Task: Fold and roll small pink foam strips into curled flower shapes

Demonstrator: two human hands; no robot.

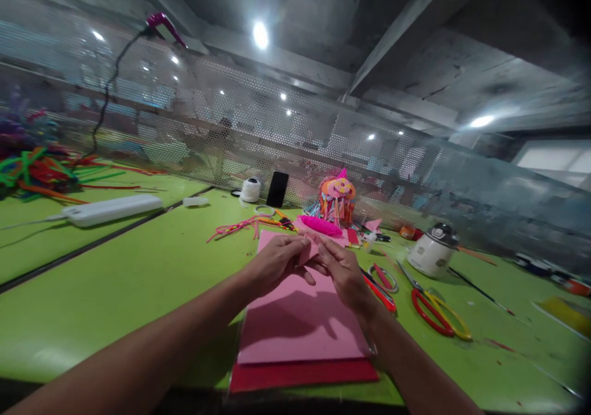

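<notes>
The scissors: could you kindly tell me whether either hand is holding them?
No, the scissors lie on the table to the right of the right hand.

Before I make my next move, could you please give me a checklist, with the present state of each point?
1. Small pink piece held by both hands: ok, left hand and right hand both grip it.
2. Edges of that piece lined up: cannot tell, fingers cover part of it.
3. Large pink sheet lying flat: ok, on the red sheet.
4. Red tool well away from the right wrist: not ok, in this view it lies right beside it.
5. Scissors off the sheets: ok, they lie to the right.
6. Small white bottle closed: cannot tell, too small.
</notes>
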